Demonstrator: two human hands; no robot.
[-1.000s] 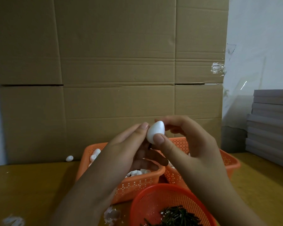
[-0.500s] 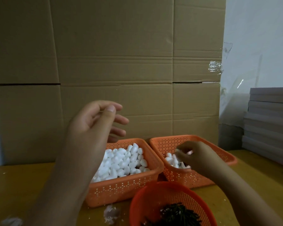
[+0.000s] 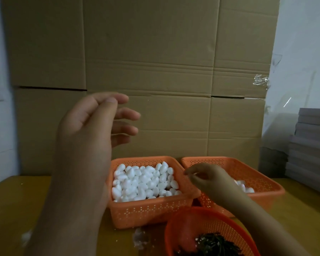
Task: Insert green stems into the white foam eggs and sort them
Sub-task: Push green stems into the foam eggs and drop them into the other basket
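Many white foam eggs (image 3: 144,182) fill the left orange basket (image 3: 148,213). A few more eggs (image 3: 246,188) lie in the right orange basket (image 3: 262,183). Dark green stems (image 3: 216,244) sit in a round orange basket (image 3: 183,230) at the front. My left hand (image 3: 89,130) is raised above the table, left of the full basket, fingers relaxed and empty. My right hand (image 3: 205,180) hangs low over the left rim of the right basket, its fingers loosely curled downward; I see nothing in them.
A tall cardboard wall (image 3: 155,71) stands right behind the baskets. Grey boards (image 3: 310,145) are stacked at the right edge. Foam crumbs (image 3: 140,237) lie on the wooden table (image 3: 17,209) in front of the left basket.
A second ago both hands held one egg together. My right hand took it down to the right basket and has now drifted left; my left hand stayed raised and empty.
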